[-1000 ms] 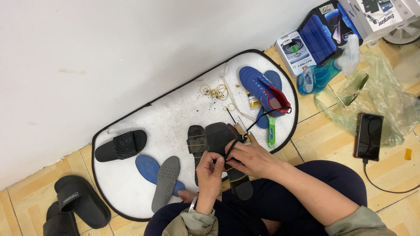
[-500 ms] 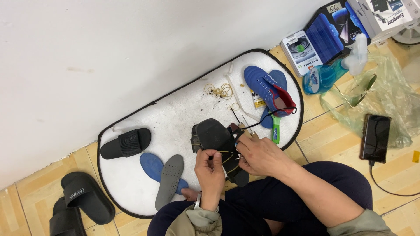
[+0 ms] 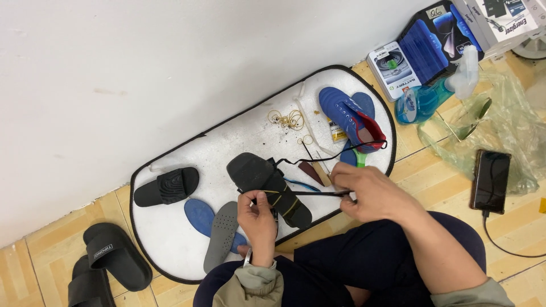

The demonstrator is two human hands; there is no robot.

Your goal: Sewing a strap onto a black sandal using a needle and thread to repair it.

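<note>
A person seated on the floor works over a white mat (image 3: 187,142), holding a black sandal (image 3: 267,185) sole-up just above it. The left hand (image 3: 259,219) has its grip clamped on the sandal's middle, while the right hand (image 3: 369,193) pinches a thin black strap (image 3: 318,193) pulled taut between them. The sandal looks light and bendy, its rubber sole fairly grippy; the firm midsection seems the surest hold, the strap limp and easily slipped. The left fingertips and the strap's fixing point are hidden behind the sole. A blue shoe (image 3: 347,113) lies farther back on the mat.
</note>
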